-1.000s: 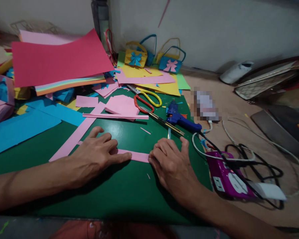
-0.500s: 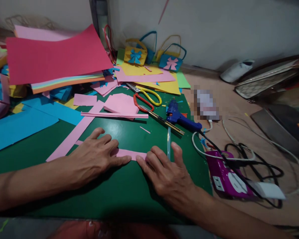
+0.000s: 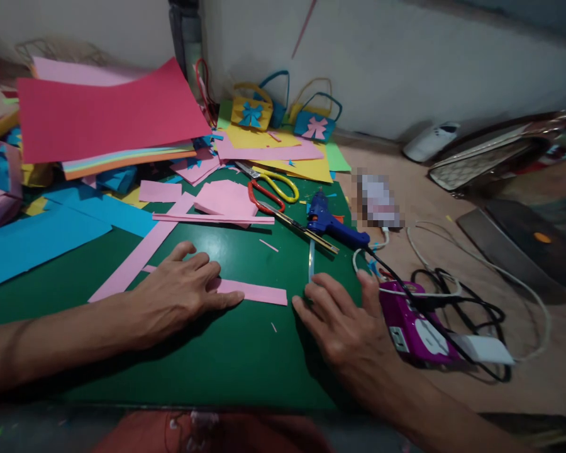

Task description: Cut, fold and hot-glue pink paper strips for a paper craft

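A folded pink paper strip [image 3: 264, 294] lies on the green board [image 3: 207, 371]. My left hand [image 3: 174, 292] holds it down, thumb stretched along its face and the other fingers bent; part of the strip is hidden beneath. Just off the strip's right end, my right hand [image 3: 342, 321] is open and holds nothing, its fingers spread over the board. A narrow folded pink strip [image 3: 212, 218] rests above, crossing a wider slanting pink strip [image 3: 141, 248]. Pink cut paper [image 3: 226, 200] lies behind it.
Scissors [image 3: 273, 189], a craft knife [image 3: 302, 228] and a blue glue gun [image 3: 334, 223] lie behind my right hand. Cables run around a purple power unit [image 3: 415, 327] at the right. Coloured sheets [image 3: 113, 113] and small paper handbags [image 3: 252, 110] stand at the back.
My right hand has moved right, off the strip, and its end now shows. My left hand stays on the strip. The view has shifted slightly.
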Tool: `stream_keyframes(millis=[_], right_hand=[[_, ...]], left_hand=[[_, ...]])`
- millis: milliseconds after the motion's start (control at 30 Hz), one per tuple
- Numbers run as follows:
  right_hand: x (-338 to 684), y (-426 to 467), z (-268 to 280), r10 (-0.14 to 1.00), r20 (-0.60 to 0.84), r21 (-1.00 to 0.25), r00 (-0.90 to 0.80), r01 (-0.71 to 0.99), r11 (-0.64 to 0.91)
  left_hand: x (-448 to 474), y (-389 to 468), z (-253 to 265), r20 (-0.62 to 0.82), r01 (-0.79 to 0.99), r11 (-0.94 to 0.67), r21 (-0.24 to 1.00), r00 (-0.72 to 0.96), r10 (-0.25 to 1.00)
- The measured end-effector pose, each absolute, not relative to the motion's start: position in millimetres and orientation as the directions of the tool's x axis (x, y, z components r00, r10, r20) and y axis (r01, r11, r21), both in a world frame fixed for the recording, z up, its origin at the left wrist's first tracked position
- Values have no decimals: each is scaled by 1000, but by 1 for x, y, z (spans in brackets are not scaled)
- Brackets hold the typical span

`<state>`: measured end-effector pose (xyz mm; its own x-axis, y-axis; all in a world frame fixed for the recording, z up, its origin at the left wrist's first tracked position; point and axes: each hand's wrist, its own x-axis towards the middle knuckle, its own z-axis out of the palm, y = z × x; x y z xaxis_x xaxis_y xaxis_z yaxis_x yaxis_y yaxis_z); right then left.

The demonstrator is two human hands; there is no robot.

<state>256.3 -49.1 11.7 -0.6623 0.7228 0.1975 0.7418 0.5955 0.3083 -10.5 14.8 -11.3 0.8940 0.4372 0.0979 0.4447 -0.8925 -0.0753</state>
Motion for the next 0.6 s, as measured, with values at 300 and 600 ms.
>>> stream_keyframes(millis=[300, 600], right_hand=[[225, -26, 27, 846, 165, -134, -508, 838, 529], [206, -6, 12, 857, -42, -267, -513, 833, 485]], left_hand=[[10, 5, -4, 74, 463, -877, -130, 886, 457], [5, 2, -15, 250, 537, -844, 7, 816, 521]])
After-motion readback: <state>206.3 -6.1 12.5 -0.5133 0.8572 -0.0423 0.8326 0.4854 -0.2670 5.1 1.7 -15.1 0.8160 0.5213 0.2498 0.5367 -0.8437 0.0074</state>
